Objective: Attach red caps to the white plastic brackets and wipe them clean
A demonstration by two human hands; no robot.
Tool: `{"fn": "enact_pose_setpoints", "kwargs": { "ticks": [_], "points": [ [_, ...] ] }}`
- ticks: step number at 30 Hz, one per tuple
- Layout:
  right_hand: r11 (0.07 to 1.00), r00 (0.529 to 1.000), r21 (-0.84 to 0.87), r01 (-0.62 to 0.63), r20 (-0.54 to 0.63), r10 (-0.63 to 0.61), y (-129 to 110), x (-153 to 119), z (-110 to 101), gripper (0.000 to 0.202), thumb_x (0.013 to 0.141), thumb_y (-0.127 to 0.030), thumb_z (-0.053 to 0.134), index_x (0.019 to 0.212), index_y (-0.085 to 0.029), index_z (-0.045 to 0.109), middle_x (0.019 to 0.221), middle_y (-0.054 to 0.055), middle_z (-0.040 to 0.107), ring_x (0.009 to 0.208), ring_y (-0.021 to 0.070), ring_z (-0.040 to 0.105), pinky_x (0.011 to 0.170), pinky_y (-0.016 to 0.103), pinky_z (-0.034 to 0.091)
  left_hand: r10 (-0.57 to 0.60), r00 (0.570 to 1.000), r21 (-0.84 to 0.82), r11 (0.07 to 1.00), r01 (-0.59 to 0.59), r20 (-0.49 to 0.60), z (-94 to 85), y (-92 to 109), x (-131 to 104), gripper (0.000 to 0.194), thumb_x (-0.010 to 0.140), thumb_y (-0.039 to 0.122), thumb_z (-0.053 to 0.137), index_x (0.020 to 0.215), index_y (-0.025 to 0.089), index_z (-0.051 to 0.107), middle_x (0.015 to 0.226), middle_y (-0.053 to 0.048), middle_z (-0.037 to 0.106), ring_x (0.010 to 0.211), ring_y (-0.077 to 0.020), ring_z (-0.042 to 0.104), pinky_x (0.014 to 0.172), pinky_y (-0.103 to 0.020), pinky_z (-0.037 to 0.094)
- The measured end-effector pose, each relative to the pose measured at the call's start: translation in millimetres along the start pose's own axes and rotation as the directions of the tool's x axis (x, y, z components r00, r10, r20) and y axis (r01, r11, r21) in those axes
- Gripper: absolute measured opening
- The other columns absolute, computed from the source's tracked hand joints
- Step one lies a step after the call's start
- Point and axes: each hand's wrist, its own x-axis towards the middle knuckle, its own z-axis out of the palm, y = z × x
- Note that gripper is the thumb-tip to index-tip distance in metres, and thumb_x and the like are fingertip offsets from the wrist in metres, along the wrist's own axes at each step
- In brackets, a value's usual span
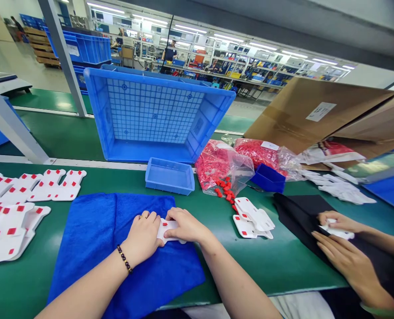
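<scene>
A white plastic piece with a red pad (162, 230) lies on the blue cloth (97, 239), partly covered by my fingers. My left hand (142, 235), below which a beaded bracelet circles the wrist, grips its left end. From the right, my right hand (187, 225) holds the same piece with thumb and fingers. To the right of the cloth, several white pieces with red squares (250, 218) are stacked loosely. Small red pads (228, 192) spill from a clear bag (216, 166) behind them.
Rows of white pieces with red squares (9, 226) cover the left side of the green table. A small blue tray (170, 175) stands before a large tilted blue crate (153, 115). At right, a co-worker's hands (343, 248) hold a white piece over black cloth, near a cardboard box (293, 115).
</scene>
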Motion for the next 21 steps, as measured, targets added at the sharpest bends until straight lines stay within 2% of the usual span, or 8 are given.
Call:
{"fn": "enact_pose_setpoints", "kwargs": {
  "ticks": [3, 6, 9, 12, 15, 18, 20, 21],
  "points": [
    [0.982, 0.998, 0.187, 0.012, -0.058, -0.001, 9, -1, 0, 0.021, 0.072, -0.035, 0.062, 0.084, -0.019, 0.059, 0.085, 0.0, 0.059, 0.078, 0.0135, 0.053, 0.07, 0.025, 0.038, -0.003, 1.0, -0.018, 1.0, 0.003, 0.003, -0.3, 0, -1, 0.051, 0.068, 0.042, 0.064, 0.112, 0.019, 0.05, 0.105, -0.007, 0.053, 0.102, -0.0261, 0.043, 0.084, -0.038, 0.036],
    [0.963, 0.983, 0.259, -0.075, -0.144, 0.116, 18, 0, 0, 0.017, 0.077, -0.034, 0.055, 0.081, -0.018, 0.06, 0.08, 0.0, 0.06, 0.068, 0.0117, 0.052, 0.062, 0.023, 0.039, -0.012, 1.0, -0.03, 0.999, 0.012, 0.009, -0.6, -1, -2, 0.056, 0.07, 0.042, 0.062, 0.118, 0.018, 0.047, 0.11, -0.009, 0.052, 0.106, -0.0268, 0.042, 0.088, -0.04, 0.034],
    [0.966, 0.948, 0.194, -0.172, -0.234, 0.216, 23, 2, -2, 0.022, 0.078, -0.038, 0.052, 0.071, -0.018, 0.058, 0.07, 0.0, 0.059, 0.059, 0.011, 0.049, 0.055, 0.022, 0.036, 0.007, 1.0, -0.045, 0.999, -0.006, 0.027, -0.5, -2, -3, 0.065, 0.066, 0.048, 0.063, 0.122, 0.02, 0.044, 0.115, -0.009, 0.05, 0.11, -0.0278, 0.04, 0.092, -0.04, 0.032],
    [0.973, 0.911, 0.129, -0.192, -0.346, 0.225, 25, 3, -5, 0.027, 0.081, -0.039, 0.047, 0.066, -0.018, 0.054, 0.065, -0.001, 0.057, 0.059, 0.0114, 0.049, 0.056, 0.022, 0.035, 0.025, 0.999, -0.034, 0.999, -0.024, 0.026, 0.8, -5, -2, 0.078, 0.058, 0.053, 0.068, 0.124, 0.02, 0.042, 0.121, -0.01, 0.048, 0.113, -0.0299, 0.038, 0.095, -0.042, 0.03],
    [0.977, 0.882, 0.082, -0.197, -0.42, 0.213, 27, 3, -9, 0.026, 0.086, -0.033, 0.039, 0.071, -0.019, 0.055, 0.068, 0.0, 0.058, 0.063, 0.0123, 0.051, 0.059, 0.023, 0.036, 0.02, 1.0, -0.015, 1.0, -0.02, 0.012, 2.4, -7, 1, 0.077, 0.058, 0.049, 0.068, 0.125, 0.02, 0.042, 0.125, -0.011, 0.047, 0.116, -0.0299, 0.037, 0.096, -0.042, 0.03],
    [0.964, 0.846, 0.022, -0.266, -0.475, 0.244, 36, 4, -15, 0.025, 0.087, -0.026, 0.034, 0.079, -0.019, 0.057, 0.075, 0.001, 0.06, 0.069, 0.0134, 0.053, 0.063, 0.023, 0.037, 0.014, 1.0, -0.03, 0.999, -0.014, 0.008, 3.7, -7, 4, 0.078, 0.061, 0.051, 0.064, 0.129, 0.021, 0.038, 0.129, -0.011, 0.044, 0.119, -0.0299, 0.035, 0.098, -0.043, 0.028],
    [0.933, 0.796, -0.021, -0.358, -0.529, 0.294, 48, 4, -21, 0.024, 0.087, -0.025, 0.034, 0.083, -0.02, 0.058, 0.081, 0.003, 0.06, 0.075, 0.0144, 0.054, 0.067, 0.023, 0.038, 0.022, 1.0, -0.055, 0.998, -0.021, 0.015, 5.0, -7, 5, 0.078, 0.064, 0.05, 0.062, 0.132, 0.023, 0.034, 0.133, -0.01, 0.042, 0.123, -0.0299, 0.031, 0.101, -0.045, 0.025],
    [0.904, 0.753, -0.031, -0.426, -0.566, 0.336, 56, 3, -26, 0.024, 0.087, -0.024, 0.035, 0.085, -0.02, 0.058, 0.084, 0.003, 0.06, 0.079, 0.015, 0.055, 0.07, 0.024, 0.039, 0.031, 0.999, -0.07, 0.997, -0.029, 0.017, 5.9, -7, 6, 0.077, 0.066, 0.048, 0.062, 0.133, 0.024, 0.032, 0.134, -0.009, 0.041, 0.124, -0.0295, 0.03, 0.102, -0.045, 0.024]
  ]
}}
